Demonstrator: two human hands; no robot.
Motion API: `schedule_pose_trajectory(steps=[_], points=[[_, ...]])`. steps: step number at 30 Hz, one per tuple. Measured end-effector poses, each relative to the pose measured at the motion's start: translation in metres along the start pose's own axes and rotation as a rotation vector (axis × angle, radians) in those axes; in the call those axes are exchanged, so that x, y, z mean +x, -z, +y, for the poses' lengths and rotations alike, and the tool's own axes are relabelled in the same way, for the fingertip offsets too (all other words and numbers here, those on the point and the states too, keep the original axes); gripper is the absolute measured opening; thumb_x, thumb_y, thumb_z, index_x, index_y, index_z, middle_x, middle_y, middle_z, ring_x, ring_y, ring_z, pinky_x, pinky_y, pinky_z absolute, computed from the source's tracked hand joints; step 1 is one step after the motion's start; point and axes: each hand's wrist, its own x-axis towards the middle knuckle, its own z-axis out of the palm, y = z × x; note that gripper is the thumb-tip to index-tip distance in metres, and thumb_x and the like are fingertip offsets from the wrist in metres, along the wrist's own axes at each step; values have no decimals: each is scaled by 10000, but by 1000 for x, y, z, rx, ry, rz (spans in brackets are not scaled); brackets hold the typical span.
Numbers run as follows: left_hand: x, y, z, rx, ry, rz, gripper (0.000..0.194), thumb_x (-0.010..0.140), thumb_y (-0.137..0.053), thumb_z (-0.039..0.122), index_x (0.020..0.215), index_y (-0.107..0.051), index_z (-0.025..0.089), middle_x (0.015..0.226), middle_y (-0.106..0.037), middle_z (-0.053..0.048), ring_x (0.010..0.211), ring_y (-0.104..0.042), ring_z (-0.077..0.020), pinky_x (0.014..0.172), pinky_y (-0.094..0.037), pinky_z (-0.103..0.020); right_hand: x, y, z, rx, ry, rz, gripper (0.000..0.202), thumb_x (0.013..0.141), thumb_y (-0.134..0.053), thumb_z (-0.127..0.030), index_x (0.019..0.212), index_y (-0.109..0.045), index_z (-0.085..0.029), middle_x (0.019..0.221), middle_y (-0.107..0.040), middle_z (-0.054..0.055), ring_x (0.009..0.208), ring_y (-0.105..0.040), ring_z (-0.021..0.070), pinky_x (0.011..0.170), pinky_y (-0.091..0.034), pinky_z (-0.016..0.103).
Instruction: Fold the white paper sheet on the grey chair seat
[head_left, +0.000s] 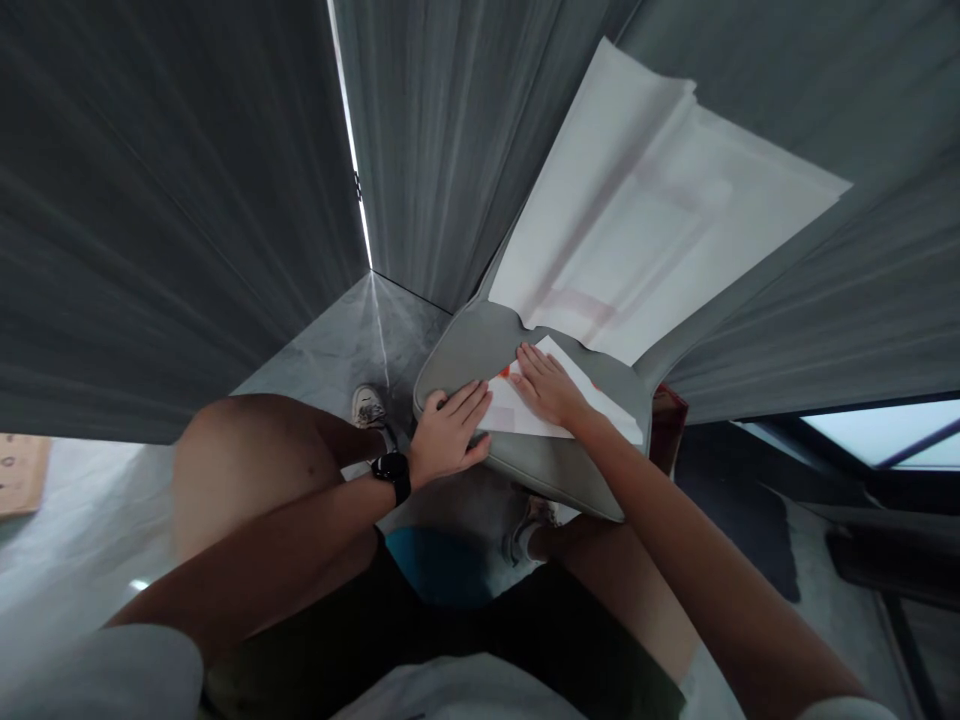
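A white folded sheet of paper (513, 417) with orange-red marks lies on the grey padded seat of a chair (469, 340). My right hand (550, 386) is on top of it, palm down, fingers stretched out. At the sheet's left end rests my left hand (452, 430), its fingers extended and the thumb apart; the fingertips touch or overlap the paper's edge. Part of the sheet is hidden under my hands. A black watch (392, 470) is on my left wrist.
Large white creased sheets (645, 210) lean against the chair's back. Grey panels (427, 120) rise beyond, with a bright gap between two of them. A blue round object (435, 568) is below, between my legs. A reddish box (667, 428) stands right of the seat.
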Motion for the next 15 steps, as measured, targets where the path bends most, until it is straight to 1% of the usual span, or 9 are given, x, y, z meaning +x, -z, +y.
schedule_pose_trajectory(steps=[4, 8, 11, 15], points=[[0, -1, 1, 2, 2, 23, 555, 1071, -457, 394, 1535, -548, 103, 1611, -519, -174, 1472, -519, -313, 1044, -394, -495, 12, -3, 20, 2, -82, -21, 852, 1092, -123, -621, 1653, -373, -30, 1731, -318, 200, 1631, -289, 337, 1326, -248, 567], [0, -1, 1, -7, 7, 28, 538, 1067, -474, 376, 1536, -553, 126, 1600, -532, -172, 1461, -531, -315, 1049, -389, -494, 25, -8, 40, 34, -141, -25, 884, 1084, -101, -636, 1655, -360, -13, 1735, -309, 204, 1631, -288, 337, 1334, -251, 545], [0, 0, 0, -17, 9, 28, 547, 1055, -501, 363, 1555, -539, 143, 1594, -544, -171, 1458, -534, -323, 1044, -399, -496, 29, -12, 47, 33, -156, 32, 913, 1079, -80, -647, 1645, -366, 9, 1729, -311, 226, 1629, -292, 344, 1334, -252, 545], [0, 1, 2, -23, 15, 35, 525, 1058, -500, 353, 1538, -556, 150, 1593, -546, -170, 1459, -531, -326, 1049, -392, -509, 26, -20, 48, 4, -170, 149, 917, 1081, -68, -645, 1643, -360, 20, 1731, -302, 235, 1634, -280, 335, 1331, -250, 533]])
